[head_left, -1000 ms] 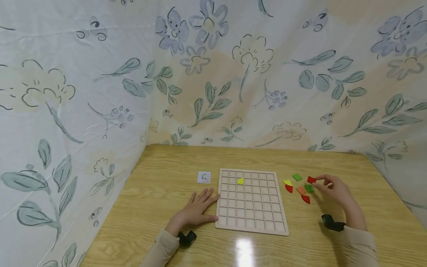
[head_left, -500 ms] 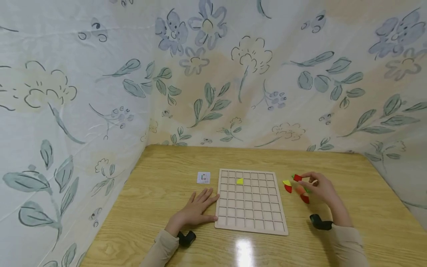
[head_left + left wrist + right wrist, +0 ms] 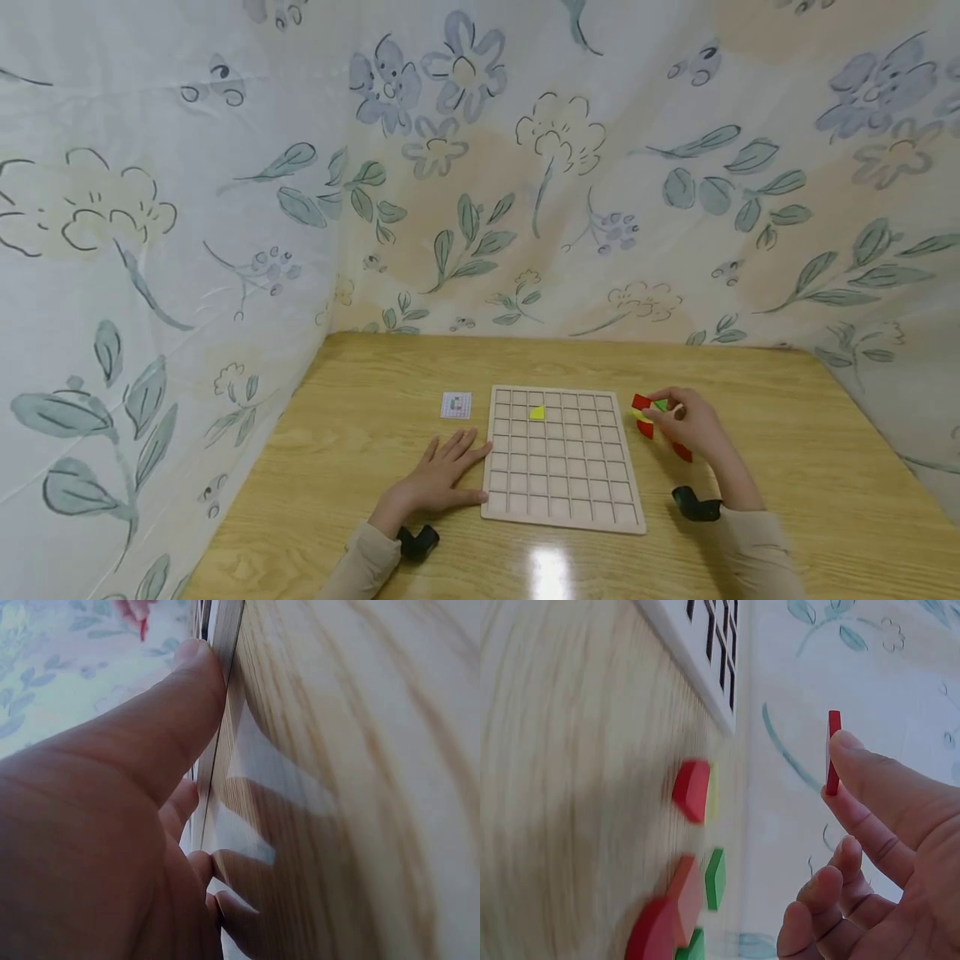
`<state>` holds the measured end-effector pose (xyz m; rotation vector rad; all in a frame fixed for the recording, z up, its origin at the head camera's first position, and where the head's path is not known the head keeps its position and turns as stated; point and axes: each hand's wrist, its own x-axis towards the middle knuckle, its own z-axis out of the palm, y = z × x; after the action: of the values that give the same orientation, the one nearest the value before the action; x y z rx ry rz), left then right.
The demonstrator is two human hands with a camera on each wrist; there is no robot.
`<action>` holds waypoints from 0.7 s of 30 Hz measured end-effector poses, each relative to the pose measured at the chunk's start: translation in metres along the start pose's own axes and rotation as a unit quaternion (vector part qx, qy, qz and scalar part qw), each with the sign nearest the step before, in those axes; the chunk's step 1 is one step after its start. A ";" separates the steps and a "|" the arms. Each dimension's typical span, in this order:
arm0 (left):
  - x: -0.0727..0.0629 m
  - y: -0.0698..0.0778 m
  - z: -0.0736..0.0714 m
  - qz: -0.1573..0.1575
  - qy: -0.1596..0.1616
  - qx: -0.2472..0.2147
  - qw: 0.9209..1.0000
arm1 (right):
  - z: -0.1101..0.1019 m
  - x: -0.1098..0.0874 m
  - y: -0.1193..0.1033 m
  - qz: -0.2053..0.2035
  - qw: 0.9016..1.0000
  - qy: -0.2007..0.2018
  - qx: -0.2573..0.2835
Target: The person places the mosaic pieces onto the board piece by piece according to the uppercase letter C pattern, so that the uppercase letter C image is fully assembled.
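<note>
Between thumb and index finger, my right hand (image 3: pixel 692 423) pinches a red square tile (image 3: pixel 833 754), raised above the table right of the board. Below it lie a red quarter-round tile (image 3: pixel 691 790), a yellow tile (image 3: pixel 712 793) mostly behind it, an orange tile (image 3: pixel 685 900), green tiles (image 3: pixel 715 879) and another red curved tile (image 3: pixel 649 930). My left hand (image 3: pixel 438 479) lies flat with fingers spread, its thumb and index tip touching the left edge of the wooden grid board (image 3: pixel 562 527). One yellow quarter-round tile (image 3: pixel 537 412) sits in a cell of the board's second row.
A small printed pattern card (image 3: pixel 456 405) lies left of the board's upper corner. The wooden table (image 3: pixel 397 358) ends at a floral cloth (image 3: pixel 480 208) behind and to the left.
My right hand has moved left with the red square tile, over the loose tiles towards the board. The left hand keeps its place at the board's edge.
</note>
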<state>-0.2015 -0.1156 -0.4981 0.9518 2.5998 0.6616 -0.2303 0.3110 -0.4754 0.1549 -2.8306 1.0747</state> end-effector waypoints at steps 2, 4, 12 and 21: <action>0.000 0.000 0.000 -0.005 0.000 -0.001 1.000 | 0.003 0.001 -0.006 -0.004 1.000 0.004 -0.004; 0.000 -0.001 0.002 -0.006 0.001 0.000 1.000 | 0.006 0.002 -0.011 -0.010 1.000 0.008 -0.006; 0.001 -0.003 0.004 -0.001 0.006 0.009 1.000 | 0.019 0.009 -0.027 -0.028 1.000 0.007 0.003; 0.001 -0.003 0.003 -0.001 0.003 0.004 1.000 | 0.037 0.018 -0.046 -0.032 0.999 -0.011 0.030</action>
<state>-0.2027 -0.1161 -0.5029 0.9508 2.6108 0.6556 -0.2445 0.2511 -0.4709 0.2606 -2.7931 1.1517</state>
